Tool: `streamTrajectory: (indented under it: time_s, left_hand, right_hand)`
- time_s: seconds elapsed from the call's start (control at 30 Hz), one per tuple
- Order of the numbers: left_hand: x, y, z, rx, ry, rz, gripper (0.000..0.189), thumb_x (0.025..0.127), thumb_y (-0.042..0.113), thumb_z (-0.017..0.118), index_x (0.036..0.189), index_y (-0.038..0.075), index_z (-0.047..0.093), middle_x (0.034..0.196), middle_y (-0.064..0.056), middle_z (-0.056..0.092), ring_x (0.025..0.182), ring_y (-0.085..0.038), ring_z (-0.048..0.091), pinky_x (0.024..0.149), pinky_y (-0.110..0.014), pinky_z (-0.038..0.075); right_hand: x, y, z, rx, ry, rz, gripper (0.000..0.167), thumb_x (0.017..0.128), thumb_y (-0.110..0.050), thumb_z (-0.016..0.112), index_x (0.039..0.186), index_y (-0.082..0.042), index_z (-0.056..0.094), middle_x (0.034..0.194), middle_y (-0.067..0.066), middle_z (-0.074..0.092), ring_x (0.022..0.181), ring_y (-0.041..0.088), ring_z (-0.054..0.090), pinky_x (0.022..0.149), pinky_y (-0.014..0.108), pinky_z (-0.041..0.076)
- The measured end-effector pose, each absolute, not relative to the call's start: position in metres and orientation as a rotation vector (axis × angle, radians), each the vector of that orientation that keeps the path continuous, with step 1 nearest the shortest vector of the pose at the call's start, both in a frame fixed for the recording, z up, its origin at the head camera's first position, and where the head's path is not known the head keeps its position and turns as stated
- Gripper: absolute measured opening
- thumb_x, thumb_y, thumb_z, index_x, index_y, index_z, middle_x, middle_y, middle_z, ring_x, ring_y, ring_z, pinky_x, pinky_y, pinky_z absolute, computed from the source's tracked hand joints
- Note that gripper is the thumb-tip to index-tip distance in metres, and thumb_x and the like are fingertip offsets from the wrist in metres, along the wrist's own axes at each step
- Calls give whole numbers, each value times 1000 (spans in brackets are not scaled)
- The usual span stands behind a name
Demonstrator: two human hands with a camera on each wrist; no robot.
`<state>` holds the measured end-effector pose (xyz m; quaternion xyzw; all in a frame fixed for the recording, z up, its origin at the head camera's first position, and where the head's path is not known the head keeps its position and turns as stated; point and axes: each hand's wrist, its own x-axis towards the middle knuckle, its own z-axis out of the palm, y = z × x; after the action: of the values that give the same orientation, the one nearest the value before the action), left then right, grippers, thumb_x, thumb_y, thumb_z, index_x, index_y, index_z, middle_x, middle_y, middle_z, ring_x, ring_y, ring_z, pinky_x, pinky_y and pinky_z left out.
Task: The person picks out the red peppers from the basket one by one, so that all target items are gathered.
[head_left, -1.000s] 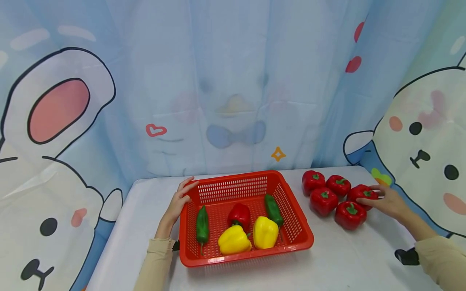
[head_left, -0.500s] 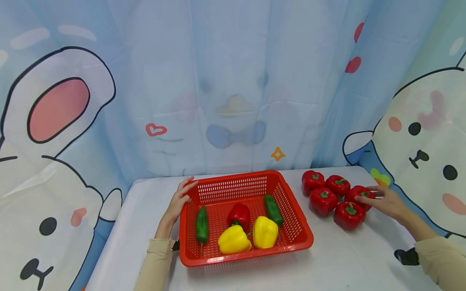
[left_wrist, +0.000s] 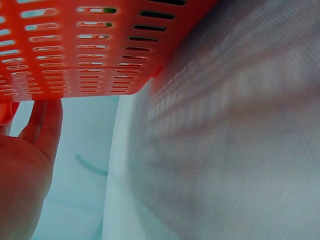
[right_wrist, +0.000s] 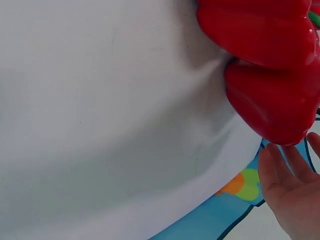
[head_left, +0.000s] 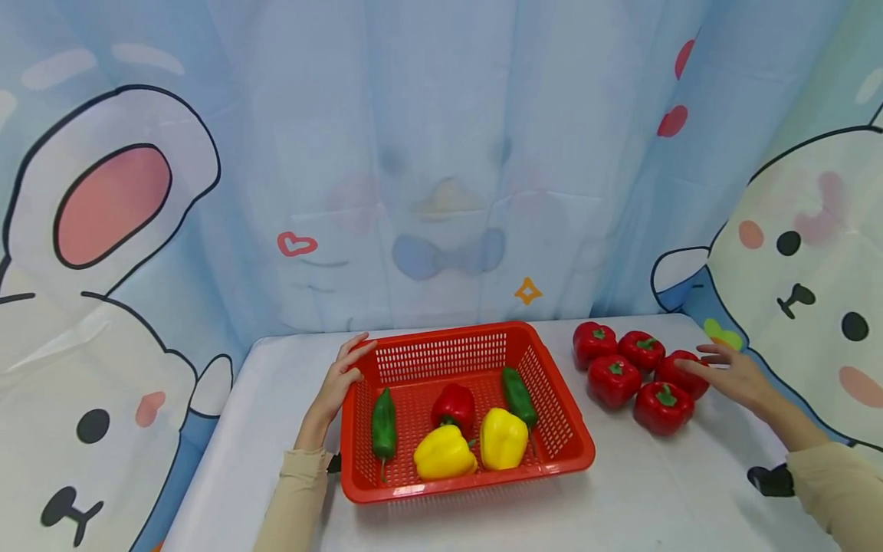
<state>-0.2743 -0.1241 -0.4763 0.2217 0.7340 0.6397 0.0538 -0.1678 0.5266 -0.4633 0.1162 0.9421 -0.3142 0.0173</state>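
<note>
In the head view my left hand (head_left: 338, 383) holds the back left corner of a red plastic basket (head_left: 469, 491). Two of its fingers (left_wrist: 42, 127) show outside the basket wall in the left wrist view. A red bell pepper (head_left: 455, 406), two yellow bell peppers (head_left: 444, 454) and two long green peppers (head_left: 383, 425) lie in the basket. To the right stands a group of several red bell peppers (head_left: 614, 383). My right hand (head_left: 738, 377) is at the rightmost red bell pepper (head_left: 683, 374), fingers loosely extended and fingertips right at its side.
A white-covered table (head_left: 662, 498) carries everything. Behind it hangs a blue curtain (head_left: 441, 153) with cartoon animal prints, close to the table's back edge. The basket's front rim is tilted towards me.
The rightmost red bell pepper has shifted slightly left against its neighbours. My right hand has loosened its fingers and drawn back a little from it. The left hand and basket stay put.
</note>
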Motion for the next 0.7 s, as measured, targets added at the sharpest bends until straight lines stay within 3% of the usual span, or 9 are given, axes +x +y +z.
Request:
streamTrajectory:
  time_s: [0.47,0.7]
  left_hand:
    - [-274,-123,-475,645,2232,1940,57,87,-17,39,143,-7,47,161,-14,19,137,-27,29,100,-46,39]
    - [-273,-124,-475,657,2225,1949,56,87,-16,38,142,-7,48,161,-15,20,140,-30,26,105,-52,34]
  right_hand:
    - [-175,515,-449,286,2954,-942,89,94,-53,57,143,15,28,135,45,31,120,61,33,80,59,51]
    - [-176,511,-444,281,2960,-938,89,93,-52,58,143,15,28,135,45,31,119,62,33,79,58,52]
